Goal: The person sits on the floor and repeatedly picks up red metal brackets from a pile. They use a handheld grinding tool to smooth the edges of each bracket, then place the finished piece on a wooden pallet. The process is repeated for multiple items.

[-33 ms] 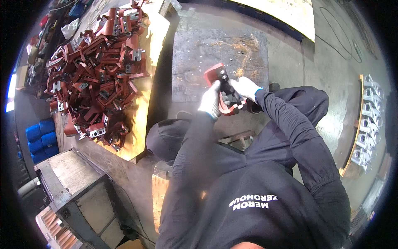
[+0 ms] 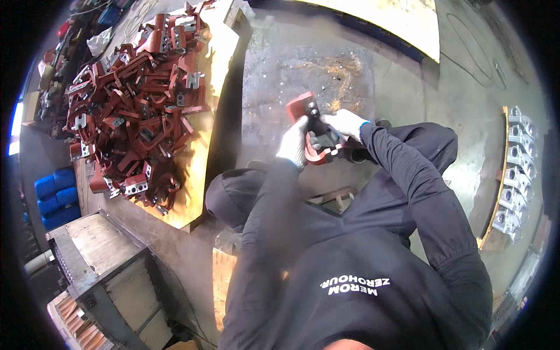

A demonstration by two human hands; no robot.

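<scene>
In front of my knees is a red metal bracket (image 2: 299, 107) with bright holes or bolts along a dark machined face and a curved red lower end. My left hand (image 2: 293, 143), in a white knit glove, grips its left side, thumb against the dark face. From the right, my right hand (image 2: 348, 123), also gloved, has its fingers pinched together at the dark inner part of the bracket. Whether those fingertips hold a small piece or the bracket itself is hidden. Beneath the hands and beyond them lies a worn dark plate-like work surface (image 2: 271, 76) with rusty stains and small bits on it.
A large heap of similar red brackets (image 2: 140, 105) covers a wooden-topped table (image 2: 201, 157) at left. Silver metal parts (image 2: 513, 175) line a board at right. A grey metal cabinet (image 2: 111, 256) stands lower left, near blue containers (image 2: 58, 198). Another pale tabletop (image 2: 402, 23) is at the far side.
</scene>
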